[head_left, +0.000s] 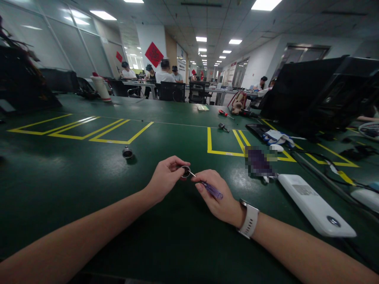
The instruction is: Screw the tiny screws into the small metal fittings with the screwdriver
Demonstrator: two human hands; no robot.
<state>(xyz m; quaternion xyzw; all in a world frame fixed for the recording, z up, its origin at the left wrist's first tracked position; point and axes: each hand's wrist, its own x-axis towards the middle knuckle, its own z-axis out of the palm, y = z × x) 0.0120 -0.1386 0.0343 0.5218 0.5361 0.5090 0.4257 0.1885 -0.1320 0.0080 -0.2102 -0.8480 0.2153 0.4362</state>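
My left hand [166,176] pinches a small round metal part [186,171] above the green table [148,244]. The fingers of my right hand [217,197] are closed on a screwdriver with a clear purple handle [212,190]. Its thin shaft points left, and its tip reaches the opening of the round part; how deep it goes is hidden. Another round metal part [127,152] stands on the table, farther away and to the left of my hands. A dark metal piece [223,127] lies beyond my right hand.
A red screwdriver [226,114] lies farther back. On the right are a white power bank [316,205], a blurred-out phone, gloves [278,138], cables and a large black monitor [322,94]. A white cup [101,88] stands back left. People sit at distant desks.
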